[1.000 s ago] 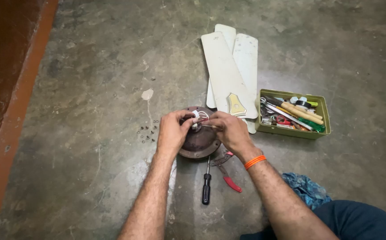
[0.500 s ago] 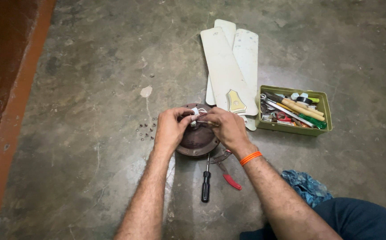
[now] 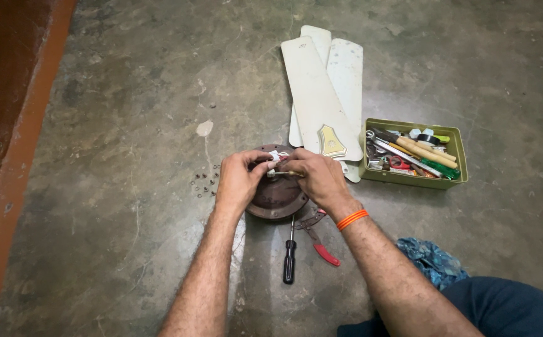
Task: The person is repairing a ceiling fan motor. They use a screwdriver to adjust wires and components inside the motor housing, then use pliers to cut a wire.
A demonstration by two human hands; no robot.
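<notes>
Left hand: its grip is closed narrowly on a small white part with wires, pinched at the far rim of the motor housing.
Right hand: its grip is wrapped around a thin brass-coloured rod-like tool, the tip pointing left toward the white part; what kind of tool it is cannot be told at this size.
Motor housing: a round, rusty brown fan motor lies flat on the concrete floor, directly under both hands, near the middle of the scene.
Change since earlier: the two hands sit closer together than a second ago, and the thin tool now shows between them; the housing has stayed in the same spot.
Near the housing: a black-handled screwdriver and red-handled pliers lie just on the near side of it, side by side.
Left of the housing: a small scatter of screws lies on the floor.
Far right: three cream fan blades lie stacked, overlapping, and just right of them stands an open green tool box full of hand tools.
Near right: a crumpled blue cloth lies beside the person's dark trouser leg.
Wrist: an orange band circles the right wrist.
</notes>
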